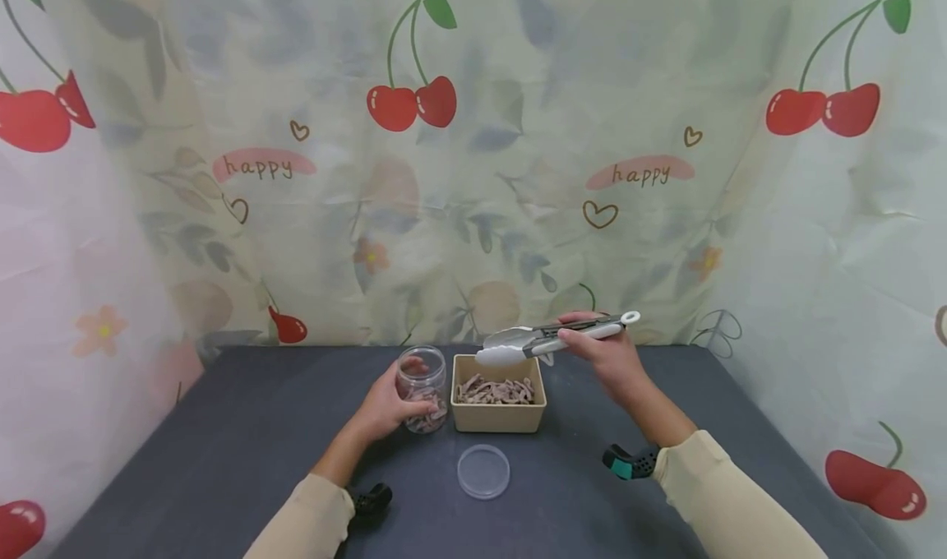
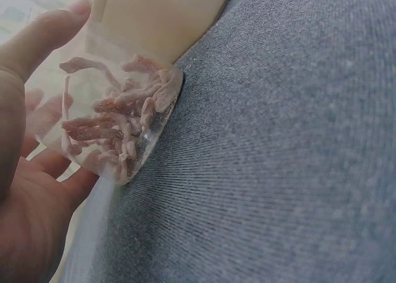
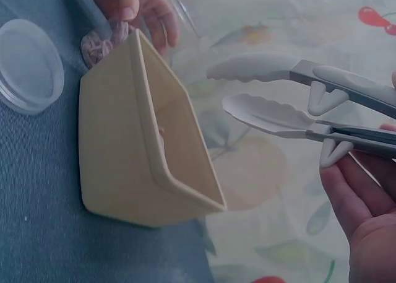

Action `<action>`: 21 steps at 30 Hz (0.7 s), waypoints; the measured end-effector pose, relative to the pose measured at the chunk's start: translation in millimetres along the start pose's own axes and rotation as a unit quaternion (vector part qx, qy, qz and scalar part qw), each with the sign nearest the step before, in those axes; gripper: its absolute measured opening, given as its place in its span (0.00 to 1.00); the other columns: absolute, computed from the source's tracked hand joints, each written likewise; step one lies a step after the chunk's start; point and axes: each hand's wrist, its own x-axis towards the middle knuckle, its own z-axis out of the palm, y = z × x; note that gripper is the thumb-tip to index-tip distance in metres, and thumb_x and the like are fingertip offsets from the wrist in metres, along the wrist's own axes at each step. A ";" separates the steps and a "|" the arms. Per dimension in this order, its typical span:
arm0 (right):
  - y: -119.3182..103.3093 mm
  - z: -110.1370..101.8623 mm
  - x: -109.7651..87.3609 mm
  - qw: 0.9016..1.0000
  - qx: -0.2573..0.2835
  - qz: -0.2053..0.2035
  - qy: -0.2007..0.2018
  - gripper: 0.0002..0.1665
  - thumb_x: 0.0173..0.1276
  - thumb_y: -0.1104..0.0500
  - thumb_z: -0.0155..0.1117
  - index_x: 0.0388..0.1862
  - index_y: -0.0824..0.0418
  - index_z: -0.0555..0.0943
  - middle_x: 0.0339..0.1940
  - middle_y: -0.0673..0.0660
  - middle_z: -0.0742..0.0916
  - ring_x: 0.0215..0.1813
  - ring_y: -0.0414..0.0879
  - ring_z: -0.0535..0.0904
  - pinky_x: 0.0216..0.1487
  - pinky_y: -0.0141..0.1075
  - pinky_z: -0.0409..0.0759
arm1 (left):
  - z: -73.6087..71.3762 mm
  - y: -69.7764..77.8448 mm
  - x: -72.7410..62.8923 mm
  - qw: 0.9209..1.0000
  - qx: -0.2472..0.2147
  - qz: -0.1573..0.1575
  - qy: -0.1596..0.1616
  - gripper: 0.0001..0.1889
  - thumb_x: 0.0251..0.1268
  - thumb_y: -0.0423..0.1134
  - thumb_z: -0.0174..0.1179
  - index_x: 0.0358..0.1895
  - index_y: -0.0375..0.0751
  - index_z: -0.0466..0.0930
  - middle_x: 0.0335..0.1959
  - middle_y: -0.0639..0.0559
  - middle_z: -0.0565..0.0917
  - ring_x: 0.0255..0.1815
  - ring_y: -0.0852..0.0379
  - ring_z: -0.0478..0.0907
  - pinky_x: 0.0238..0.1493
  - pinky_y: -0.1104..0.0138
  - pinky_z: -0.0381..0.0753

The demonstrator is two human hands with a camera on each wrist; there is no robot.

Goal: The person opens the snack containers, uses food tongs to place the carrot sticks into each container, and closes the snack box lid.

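Note:
A clear jar [image 1: 422,378] stands on the dark cloth with brownish-pink dried strips [image 2: 117,109] in its lower part. My left hand [image 1: 386,407] is curled round the jar's side. Just right of the jar sits a beige box [image 1: 497,418], also holding a layer of such strips [image 1: 496,390]. Above the box my right hand [image 1: 610,360] grips a pair of tongs [image 1: 551,341] with white scalloped heads. In the right wrist view the tongs' heads stand a little apart with nothing between them.
A round translucent lid [image 1: 484,471] lies flat on the dark tablecloth [image 1: 244,436] in front of the box. Behind the table hangs a patterned curtain [image 1: 473,173] with cherries, close to the far edge. Each forearm wears a dark band [image 1: 629,462].

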 end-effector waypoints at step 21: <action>11.6 -20.4 -5.5 0.997 -0.057 0.024 -0.044 0.22 0.64 0.64 0.69 0.53 0.77 0.77 0.49 0.75 0.82 0.42 0.41 0.83 0.46 0.35 0.78 | -0.1 -0.7 0.7 1.000 0.006 -0.012 0.004 0.41 0.43 0.29 0.77 0.64 0.33 0.66 0.57 0.42 0.78 0.43 0.51 0.78 0.41 0.66 0.77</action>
